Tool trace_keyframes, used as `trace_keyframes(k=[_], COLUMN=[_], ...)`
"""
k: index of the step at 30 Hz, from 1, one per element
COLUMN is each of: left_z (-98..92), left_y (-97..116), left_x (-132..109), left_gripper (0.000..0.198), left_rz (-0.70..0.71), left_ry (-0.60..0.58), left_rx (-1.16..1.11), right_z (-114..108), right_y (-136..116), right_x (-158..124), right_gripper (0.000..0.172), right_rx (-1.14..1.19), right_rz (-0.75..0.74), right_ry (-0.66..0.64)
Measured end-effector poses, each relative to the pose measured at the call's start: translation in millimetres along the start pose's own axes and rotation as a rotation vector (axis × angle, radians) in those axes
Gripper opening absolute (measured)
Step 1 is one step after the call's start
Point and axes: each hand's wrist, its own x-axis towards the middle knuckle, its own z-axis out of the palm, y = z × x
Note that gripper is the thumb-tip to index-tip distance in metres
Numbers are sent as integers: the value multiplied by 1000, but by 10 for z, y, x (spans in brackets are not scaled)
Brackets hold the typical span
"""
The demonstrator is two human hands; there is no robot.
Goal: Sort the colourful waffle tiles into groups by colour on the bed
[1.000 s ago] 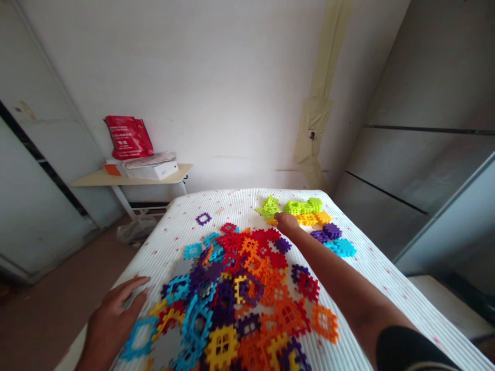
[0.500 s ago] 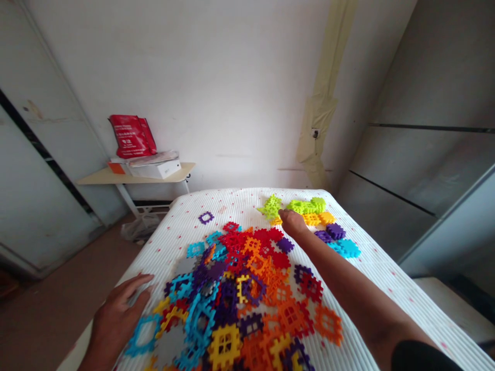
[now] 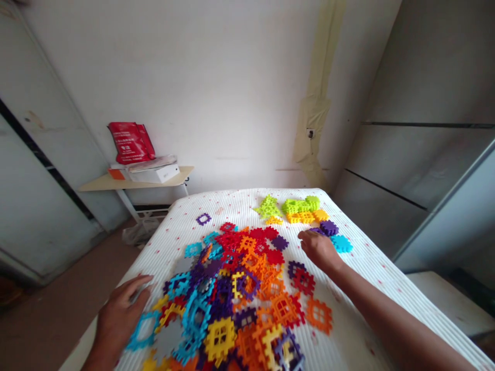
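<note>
My left hand point(image 3: 121, 314) rests at the pile's left edge, thumb and fingers apart, holding nothing. A light blue square frame piece point(image 3: 143, 332) lies beside its thumb. Over the bed's right side is my right hand point(image 3: 319, 250), its fingers bent and close together, with no piece showing in them. It partly covers some purple pieces point(image 3: 317, 230). Near it are a purple stack point(image 3: 329, 228) and light blue pieces point(image 3: 342, 243). Beyond lie yellow pieces point(image 3: 300, 217), stacked green pieces point(image 3: 297, 206), loose green pieces point(image 3: 268, 206) and a small yellow piece point(image 3: 274, 220).
A mixed heap of notched plastic pieces point(image 3: 220, 337) spreads over the white quilted cover point(image 3: 240, 203). One purple frame piece point(image 3: 203, 215) lies apart at the far left. A side table point(image 3: 93, 181) with a red bag point(image 3: 131, 144) stands by the wall. Grey cabinets point(image 3: 417, 159) flank the right.
My right hand has drawn back and right, from beside the green pieces to near the purple ones. The small yellow piece it partly covered now shows fully. My left hand has hardly moved.
</note>
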Motion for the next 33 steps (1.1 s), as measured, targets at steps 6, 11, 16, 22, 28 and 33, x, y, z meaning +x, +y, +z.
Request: trace_keyframes(k=[6, 11, 16, 22, 28, 33], left_z=[-4, -24, -70, -75, -56, -43], left_y=[46, 15, 60, 70, 54, 42], left_x=[5, -2, -29, -8, -1, -10], left_gripper=[43, 37, 40, 45, 43, 39], left_rz=[5, -63, -118, -194, -170, -150], left_ry=[-5, 11, -13, -37, -1, 18], left_rx=[5, 16, 18, -31, -44, -56], right_z=[14, 121, 316, 432, 469, 449], right_y=[-39, -208, -307, -296, -286, -285], right_x=[115, 638, 980, 1076, 1068, 1072], right_gripper=[27, 31, 32, 28, 26, 29], right_rx=[73, 122, 100, 47, 22, 20], right_rz=[30, 124, 195, 217, 202, 197], right_ry=[-6, -81, -109, -137, -132, -130])
